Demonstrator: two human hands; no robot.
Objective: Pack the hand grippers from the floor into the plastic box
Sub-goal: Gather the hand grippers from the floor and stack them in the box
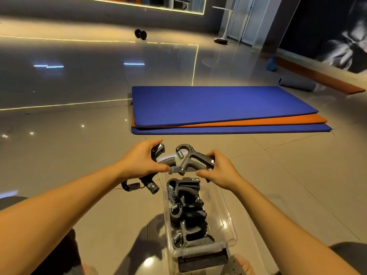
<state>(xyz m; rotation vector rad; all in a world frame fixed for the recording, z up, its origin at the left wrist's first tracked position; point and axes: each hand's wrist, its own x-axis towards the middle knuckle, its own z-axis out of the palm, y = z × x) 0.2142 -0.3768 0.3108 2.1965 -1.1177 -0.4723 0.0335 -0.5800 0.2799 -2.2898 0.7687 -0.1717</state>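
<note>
A clear plastic box stands on the tiled floor between my knees, with several black hand grippers packed in its left side. My left hand holds a black hand gripper just left of the box's far end, spring end hanging toward me. My right hand grips another black hand gripper by its handles above the box's far end, its spring pointing away from me.
A stack of blue and orange mats lies on the floor just beyond the box. A rolled grey mat and a blue object lie at the right wall. A dumbbell sits far back. A black latch closes the box's near end.
</note>
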